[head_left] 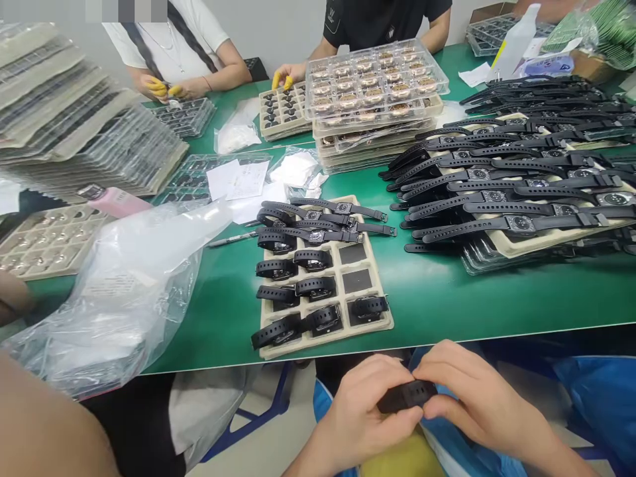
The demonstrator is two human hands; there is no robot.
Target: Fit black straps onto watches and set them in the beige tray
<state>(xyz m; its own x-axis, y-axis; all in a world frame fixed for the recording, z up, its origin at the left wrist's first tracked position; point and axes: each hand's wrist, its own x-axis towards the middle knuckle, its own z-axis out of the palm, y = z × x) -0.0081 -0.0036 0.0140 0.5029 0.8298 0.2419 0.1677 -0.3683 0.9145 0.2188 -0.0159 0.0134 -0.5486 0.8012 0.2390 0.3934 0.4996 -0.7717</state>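
Observation:
A black smartwatch [407, 397] with a perforated strap is held over my lap, below the table's front edge. My left hand [370, 404] wraps round its left part, thumb and fingers closed on it. From the other side my right hand [472, 397] pinches the strap's right end. The watch face is hidden. Just beyond my hands a cream compartment tray [342, 334] lies on the table. Several watches with straps looped shut, such as the watch [368, 307] at its near right, sit in its cells. Watches with straps laid straight [318, 235] lie across its far end.
Piled trays of straight-strapped watches [521, 224] stand at the right. Stacked clear trays of round parts [370, 83] rise at the back. Plastic bags [144, 278], a pink bottle [116, 201] and tall tray stacks [89, 126] occupy the left. Co-workers sit opposite, some wearing yellow finger covers.

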